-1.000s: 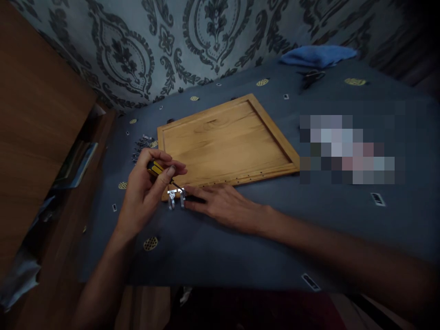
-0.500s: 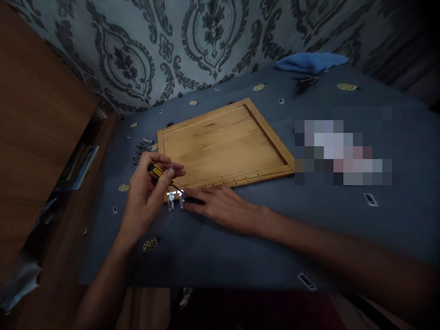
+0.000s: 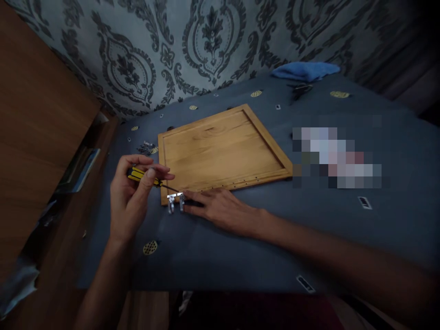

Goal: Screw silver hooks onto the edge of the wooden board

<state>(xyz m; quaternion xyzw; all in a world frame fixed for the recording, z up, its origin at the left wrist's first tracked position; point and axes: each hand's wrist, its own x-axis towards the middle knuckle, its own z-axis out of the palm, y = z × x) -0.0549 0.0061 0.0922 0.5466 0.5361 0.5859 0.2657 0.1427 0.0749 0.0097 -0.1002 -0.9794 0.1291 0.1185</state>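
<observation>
Grasps screwdriver [image 3: 138, 175] in left hand [image 3: 126, 201]; touches bracket [image 3: 182, 202] with right hand [image 3: 228, 208], unclear if pinching — likely stiff; hold by edges.

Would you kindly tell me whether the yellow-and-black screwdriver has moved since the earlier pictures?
Yes: against the wooden board, the handle of the screwdriver has shifted left in the view, together with the left hand.

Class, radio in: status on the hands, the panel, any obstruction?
Left hand: gripping screwdriver, tip at metal brackets. Right hand: fingers beside brackets. Wooden panel: lying on table. Nothing seen blocking screwdriver.
</observation>
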